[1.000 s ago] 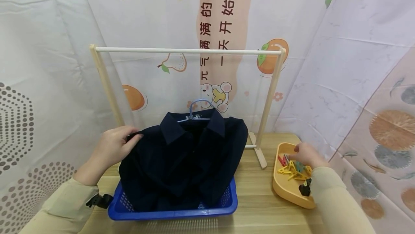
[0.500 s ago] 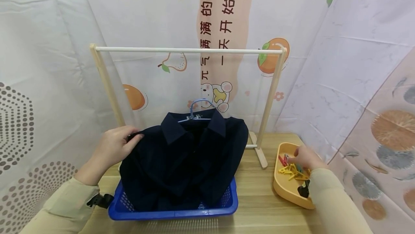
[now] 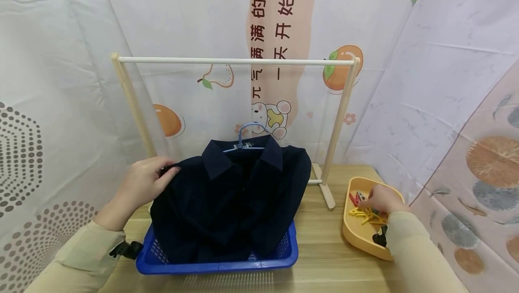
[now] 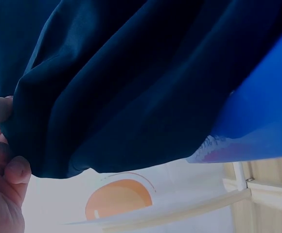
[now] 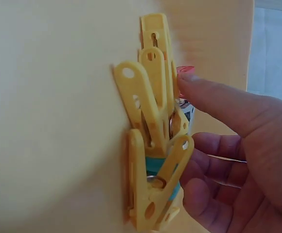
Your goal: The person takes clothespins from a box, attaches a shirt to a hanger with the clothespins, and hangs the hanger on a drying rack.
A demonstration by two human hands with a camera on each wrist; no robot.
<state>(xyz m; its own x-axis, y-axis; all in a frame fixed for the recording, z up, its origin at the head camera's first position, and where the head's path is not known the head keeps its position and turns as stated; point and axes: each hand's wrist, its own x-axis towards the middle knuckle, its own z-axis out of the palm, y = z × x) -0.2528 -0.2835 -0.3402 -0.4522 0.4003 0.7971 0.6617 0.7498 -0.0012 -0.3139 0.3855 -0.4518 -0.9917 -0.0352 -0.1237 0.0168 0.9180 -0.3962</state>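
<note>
Pinched the dark shirt (image 3: 243, 212) at one shoulder between the thumb and fingers of the left hand (image 3: 143, 182). Had the shirt heaped in the blue basket (image 3: 216, 268), with the collar spread at the top and the front fallen into loose folds. In the left wrist view, had the cloth draping from the fingertips across toward the basket's side.

Had a pale blue hanger (image 3: 240, 136) inside the collar, with the hook curving up above the neck opening, well below the white bar of the rack (image 3: 237, 61) and apart from it.

Held the right hand (image 3: 383, 197) low in the yellow tray (image 3: 358, 240), at a small heap of pegs. In the right wrist view, had one digit stretched out to the yellow pegs (image 5: 136, 92) and the others bent beside them. Could not make out whether pinching a peg there or only touching. Had a teal peg (image 5: 154, 165) partly hidden under the yellow ones, and red pegs (image 3: 354, 200) near the tray's left side.

Had basket, tray and rack all standing on the wooden counter (image 3: 316, 243), with the tray to the right of the basket and the rack behind it. Wore pale long sleeves (image 3: 421, 250).
</note>
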